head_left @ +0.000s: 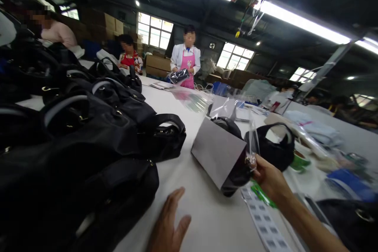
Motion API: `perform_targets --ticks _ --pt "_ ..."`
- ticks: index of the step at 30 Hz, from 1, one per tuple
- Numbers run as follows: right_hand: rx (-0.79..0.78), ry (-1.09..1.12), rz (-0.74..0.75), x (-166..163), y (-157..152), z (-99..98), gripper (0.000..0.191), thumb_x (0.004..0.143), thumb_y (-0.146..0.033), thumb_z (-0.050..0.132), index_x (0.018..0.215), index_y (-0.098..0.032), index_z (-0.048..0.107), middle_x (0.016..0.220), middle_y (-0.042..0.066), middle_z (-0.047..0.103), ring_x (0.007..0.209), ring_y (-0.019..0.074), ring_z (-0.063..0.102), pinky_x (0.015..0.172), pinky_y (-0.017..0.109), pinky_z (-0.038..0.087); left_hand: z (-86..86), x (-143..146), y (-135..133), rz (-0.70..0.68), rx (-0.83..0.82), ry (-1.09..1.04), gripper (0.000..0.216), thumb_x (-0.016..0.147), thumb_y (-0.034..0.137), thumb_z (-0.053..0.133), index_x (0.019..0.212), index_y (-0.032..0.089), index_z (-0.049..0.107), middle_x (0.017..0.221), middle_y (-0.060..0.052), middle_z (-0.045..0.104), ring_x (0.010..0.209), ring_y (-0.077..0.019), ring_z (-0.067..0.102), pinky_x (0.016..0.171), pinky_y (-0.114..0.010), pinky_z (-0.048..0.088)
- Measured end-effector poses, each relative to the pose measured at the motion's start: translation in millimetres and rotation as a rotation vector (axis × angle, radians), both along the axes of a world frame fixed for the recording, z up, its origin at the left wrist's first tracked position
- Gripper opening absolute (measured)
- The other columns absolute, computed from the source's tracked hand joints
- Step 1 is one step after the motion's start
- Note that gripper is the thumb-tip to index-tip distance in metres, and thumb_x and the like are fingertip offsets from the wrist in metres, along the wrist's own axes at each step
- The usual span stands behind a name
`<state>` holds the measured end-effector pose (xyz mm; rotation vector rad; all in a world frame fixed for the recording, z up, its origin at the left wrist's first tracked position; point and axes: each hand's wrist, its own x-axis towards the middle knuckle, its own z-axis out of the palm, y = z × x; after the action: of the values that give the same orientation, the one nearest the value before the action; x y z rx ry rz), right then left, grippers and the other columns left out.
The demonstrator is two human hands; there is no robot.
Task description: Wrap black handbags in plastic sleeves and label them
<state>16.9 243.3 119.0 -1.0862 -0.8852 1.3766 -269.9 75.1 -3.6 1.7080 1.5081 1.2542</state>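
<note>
My right hand pinches the gathered edge of a clear plastic bag beside a black handbag. A grey-white sheet of card covers most of this handbag's near side, and its dark handle shows above. My left hand is over the white table, fingers and thumb apart, holding nothing. A second black handbag with an upright handle stands just behind my right hand. Below my right wrist lie a sheet of printed labels and a bright green item that I cannot make out.
A large pile of black handbags fills the left side. Clear plastic bags lie farther up the table. Across it a person in a pink apron handles a wrapped black item. Blue material lies at right.
</note>
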Motion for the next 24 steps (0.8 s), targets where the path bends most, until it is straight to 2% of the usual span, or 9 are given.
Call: perform_targets --ticks 2,4,7,10,13,17,19,21,24 --pt "-0.036 0.019 0.048 20 -38 -0.2 0.037 0.069 -0.039 0.084 0.064 -0.016 0.055 0.052 -0.007 0.053 0.033 0.0 0.036 0.031 0.01 0.03 3.0 -2 3 0.087 -0.058 -0.19 0.049 0.1 0.04 0.042 0.148 0.028 0.037 0.148 -0.013 0.048 0.127 -0.0296 0.056 0.105 -0.05 0.048" --pt "-0.053 0.011 0.057 34 -70 0.2 0.042 0.067 -0.043 0.086 0.061 -0.016 0.055 0.048 -0.008 0.05 0.03 -0.001 0.03 0.029 0.011 0.027 6.8 -3 5 0.085 -0.046 -0.295 0.06 0.096 0.049 0.047 0.149 0.024 0.033 0.155 -0.016 0.038 0.136 -0.0335 0.048 0.109 -0.054 0.042" --pt "-0.001 0.027 0.036 41 -108 -1.1 0.043 0.067 -0.042 0.086 0.059 -0.017 0.052 0.044 -0.01 0.046 0.03 -0.0009 0.027 0.03 0.011 0.027 15.6 -2 1 -0.058 -0.038 -0.346 0.078 0.087 0.057 0.058 0.151 0.02 0.03 0.16 -0.018 0.031 0.144 -0.0372 0.034 0.115 -0.054 0.033" --pt "0.052 0.055 -0.001 35 -134 -7.0 0.043 0.07 -0.037 0.084 0.058 -0.018 0.047 0.043 -0.011 0.041 0.03 -0.0004 0.025 0.03 0.011 0.026 30.5 4 -11 -0.241 -0.076 -0.365 0.079 0.084 0.059 0.061 0.148 0.02 0.036 0.155 -0.016 0.041 0.141 -0.0358 0.039 0.115 -0.049 0.034" --pt "0.099 0.082 -0.056 25 -148 -13.9 0.047 0.071 -0.037 0.082 0.057 -0.02 0.04 0.041 -0.013 0.033 0.03 0.0003 0.023 0.031 0.011 0.026 49.7 6 -26 -0.283 -0.042 -0.323 0.067 0.085 0.056 0.061 0.138 0.019 0.046 0.14 -0.013 0.056 0.13 -0.0326 0.051 0.112 -0.046 0.037" --pt "0.186 0.109 -0.121 9 -151 -20.1 0.047 0.071 -0.042 0.079 0.059 -0.021 0.039 0.043 -0.013 0.032 0.031 0.0008 0.023 0.031 0.011 0.026 70.0 -6 -43 -0.192 -0.02 -0.224 0.065 0.083 0.052 0.063 0.135 0.016 0.049 0.132 -0.013 0.061 0.124 -0.0328 0.055 0.109 -0.045 0.04" --pt "0.234 0.103 -0.155 0 -151 -22.3 0.042 0.071 -0.044 0.078 0.064 -0.02 0.044 0.047 -0.013 0.038 0.033 0.0008 0.027 0.031 0.012 0.025 73.1 -17 -51 -0.164 -0.004 -0.203 0.06 0.084 0.051 0.063 0.133 0.017 0.051 0.131 -0.012 0.061 0.123 -0.0317 0.055 0.109 -0.045 0.04" --pt "0.275 0.078 -0.193 -5 -152 -23.4 0.036 0.07 -0.044 0.079 0.074 -0.019 0.054 0.058 -0.01 0.051 0.036 0.0011 0.036 0.032 0.012 0.029 70.3 -26 -60 -0.148 -0.001 -0.192 0.057 0.083 0.05 0.065 0.129 0.019 0.055 0.13 -0.011 0.062 0.124 -0.032 0.055 0.11 -0.046 0.039" --pt "0.348 0.016 -0.259 -2 -161 -17.0 0.042 0.071 -0.043 0.08 0.098 -0.019 0.06 0.09 -0.003 0.067 0.043 0.0026 0.049 0.037 0.015 0.039 59.9 -34 -72 -0.136 -0.012 -0.199 0.058 0.081 0.051 0.069 0.127 0.019 0.058 0.131 -0.012 0.063 0.125 -0.0342 0.056 0.109 -0.051 0.04"
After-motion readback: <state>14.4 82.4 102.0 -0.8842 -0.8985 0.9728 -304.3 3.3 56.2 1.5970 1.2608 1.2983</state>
